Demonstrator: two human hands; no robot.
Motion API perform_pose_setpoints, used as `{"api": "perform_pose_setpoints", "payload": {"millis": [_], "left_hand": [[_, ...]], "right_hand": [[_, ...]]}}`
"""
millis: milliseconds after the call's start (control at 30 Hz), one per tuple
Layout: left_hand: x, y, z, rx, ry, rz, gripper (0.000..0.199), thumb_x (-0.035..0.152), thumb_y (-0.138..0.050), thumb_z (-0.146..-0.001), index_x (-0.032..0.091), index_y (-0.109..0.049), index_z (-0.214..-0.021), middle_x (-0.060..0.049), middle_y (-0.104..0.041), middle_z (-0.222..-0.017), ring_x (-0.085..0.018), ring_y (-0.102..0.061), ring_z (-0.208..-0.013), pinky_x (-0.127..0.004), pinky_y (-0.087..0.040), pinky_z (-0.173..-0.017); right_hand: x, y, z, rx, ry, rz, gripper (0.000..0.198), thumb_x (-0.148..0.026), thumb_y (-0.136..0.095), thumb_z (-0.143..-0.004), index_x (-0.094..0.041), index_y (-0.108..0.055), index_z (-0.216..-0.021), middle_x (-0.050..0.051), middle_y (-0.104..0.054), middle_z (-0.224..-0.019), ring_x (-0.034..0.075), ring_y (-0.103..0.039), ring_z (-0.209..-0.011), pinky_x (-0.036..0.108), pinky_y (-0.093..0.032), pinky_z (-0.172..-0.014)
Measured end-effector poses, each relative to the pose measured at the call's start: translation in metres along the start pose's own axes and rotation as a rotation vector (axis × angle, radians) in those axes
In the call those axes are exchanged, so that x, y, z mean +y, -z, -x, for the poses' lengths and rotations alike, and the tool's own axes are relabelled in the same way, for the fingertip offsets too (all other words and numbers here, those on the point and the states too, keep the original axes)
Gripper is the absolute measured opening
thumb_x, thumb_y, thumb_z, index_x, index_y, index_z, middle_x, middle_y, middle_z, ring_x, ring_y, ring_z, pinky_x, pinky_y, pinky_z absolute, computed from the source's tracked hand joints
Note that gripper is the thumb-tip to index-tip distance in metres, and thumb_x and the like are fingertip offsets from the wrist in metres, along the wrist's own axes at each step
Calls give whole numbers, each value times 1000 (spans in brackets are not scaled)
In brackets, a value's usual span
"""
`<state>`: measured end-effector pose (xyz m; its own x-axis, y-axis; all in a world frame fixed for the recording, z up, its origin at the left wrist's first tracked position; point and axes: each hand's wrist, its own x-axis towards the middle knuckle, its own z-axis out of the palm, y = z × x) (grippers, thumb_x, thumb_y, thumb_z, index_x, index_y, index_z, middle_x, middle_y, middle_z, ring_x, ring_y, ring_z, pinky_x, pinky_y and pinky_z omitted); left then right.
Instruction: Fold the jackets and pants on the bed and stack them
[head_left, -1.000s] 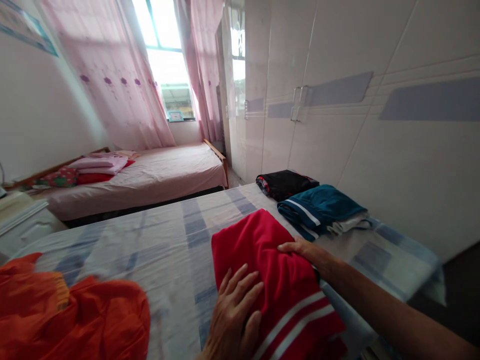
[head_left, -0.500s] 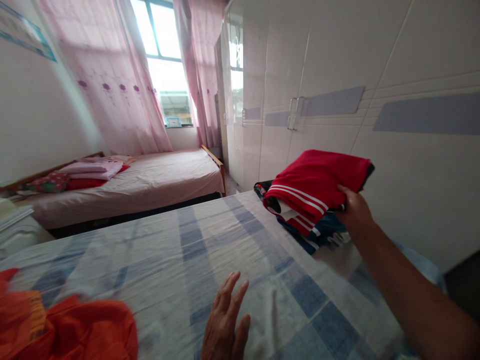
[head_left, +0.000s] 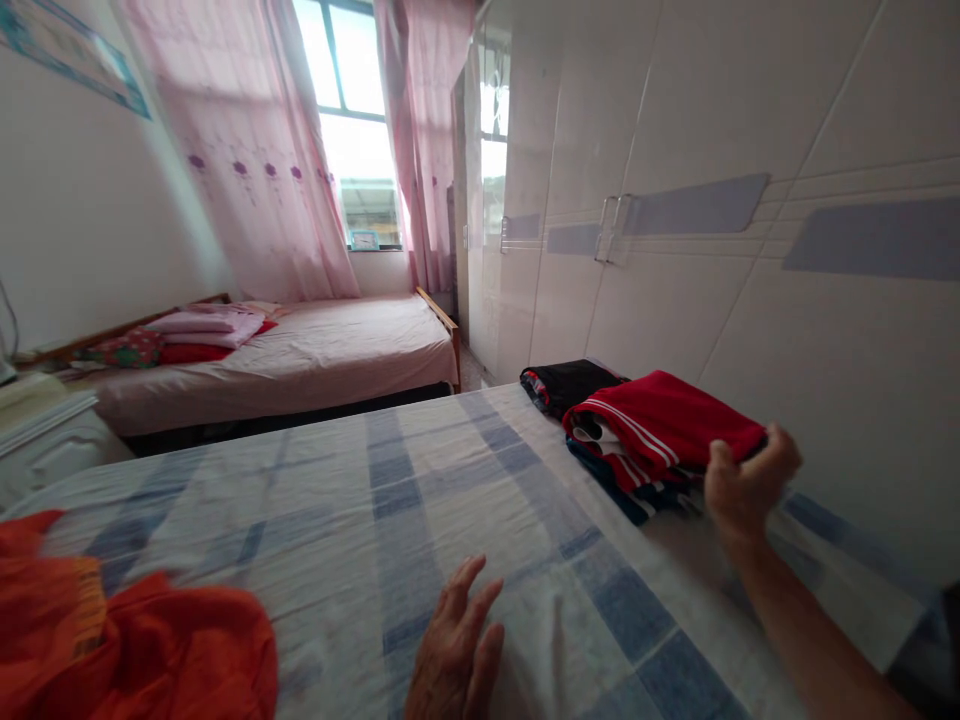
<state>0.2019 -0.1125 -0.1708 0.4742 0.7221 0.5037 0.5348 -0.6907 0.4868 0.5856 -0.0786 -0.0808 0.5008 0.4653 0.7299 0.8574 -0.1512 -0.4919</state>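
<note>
A folded red garment with white stripes [head_left: 675,415] lies on top of dark blue folded clothes [head_left: 645,490] on the bed's right side. My right hand [head_left: 750,485] is at the near right corner of the red garment, thumb and fingers apart; whether it still touches the cloth is hard to tell. Just behind sits a folded black garment [head_left: 570,385]. At the bottom middle, my left hand [head_left: 457,645] hovers over or rests on the checked sheet [head_left: 420,480], fingers spread and holding nothing. Crumpled orange clothing [head_left: 187,645] lies at the lower left.
A white wardrobe [head_left: 675,130] with metal handles stands along the right. Beyond this bed is a second bed [head_left: 337,345] with folded bedding [head_left: 199,335], under a curtained window [head_left: 360,150]. A white cabinet [head_left: 56,440] stands at the left.
My right hand has lowered the red garment onto the pile and its grip has loosened. The black garment behind now shows more. My left hand has barely moved; the view has turned slightly left.
</note>
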Motion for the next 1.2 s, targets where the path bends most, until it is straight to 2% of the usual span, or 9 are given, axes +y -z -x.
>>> {"api": "perform_pose_setpoints", "payload": {"millis": [100,200,300,433,567,800,900,1033,1200], "left_hand": [[6,7,-4,-61,41,-12,35,31,-41,-93,24,-55,-124,-10,-48,-138,-24,-46,-127,-43,-46,-99],[20,15,-6,-107,135,13,38,34,-35,-94,20,-57,-122,-12,-47,-138,-25,-44,-129,-47,-44,-101],[32,19,-7,-109,199,62,38,34,-38,-93,17,-58,-120,-13,-48,-138,-24,-42,-130,-45,-39,-105],[32,16,-10,-64,192,66,34,33,-45,-89,18,-63,-114,-11,-52,-134,-22,-45,-126,-37,-37,-106],[22,6,-14,-50,80,-44,37,39,-46,-89,14,-68,-104,-14,-58,-125,-21,-51,-120,-30,-37,-105],[13,-8,-18,-120,-29,-224,34,43,-53,-85,15,-71,-92,-13,-65,-115,-20,-55,-116,-31,-37,-104],[19,25,-14,-149,-13,-211,33,41,-55,-84,13,-68,-96,-13,-63,-115,-21,-57,-113,-29,-44,-98],[23,112,7,-152,117,-223,33,37,-54,-85,15,-63,-109,-12,-61,-120,-21,-56,-113,-30,-45,-96],[11,220,65,-213,589,-662,60,31,-70,-70,17,-53,-127,-17,-43,-141,-36,-33,-133,-58,-27,-106]], "right_hand": [[-62,-1,18,25,71,-211,52,-35,-39,-88,-18,-31,-137,13,-33,-141,27,-32,-130,46,-28,-107],[-124,-22,44,-317,132,-435,46,-34,-41,-87,-23,-39,-131,8,-39,-139,23,-40,-126,42,-35,-104],[-154,-58,82,-587,260,-422,45,-36,-40,-86,-20,-43,-128,11,-42,-138,25,-38,-128,45,-34,-104],[-147,-107,126,-745,583,-165,45,-34,-32,-88,-14,-51,-124,16,-47,-135,30,-37,-130,52,-35,-101],[-125,-135,133,-730,872,-139,45,-35,-29,-88,-14,-59,-115,14,-56,-127,26,-47,-123,43,-38,-102],[-114,-142,125,-680,937,-198,41,-36,-31,-83,-23,-64,-104,10,-62,-119,26,-52,-119,42,-45,-96],[-114,-144,126,-696,946,-215,41,-39,-32,-81,-24,-65,-100,10,-64,-117,27,-53,-117,43,-47,-94],[-116,-145,126,-682,879,-213,47,-43,-30,-82,-19,-64,-104,12,-63,-117,28,-56,-113,43,-48,-93],[-119,-144,126,-724,860,-235,47,-43,-31,-83,-18,-62,-109,12,-63,-118,27,-55,-114,43,-44,-97]]}}
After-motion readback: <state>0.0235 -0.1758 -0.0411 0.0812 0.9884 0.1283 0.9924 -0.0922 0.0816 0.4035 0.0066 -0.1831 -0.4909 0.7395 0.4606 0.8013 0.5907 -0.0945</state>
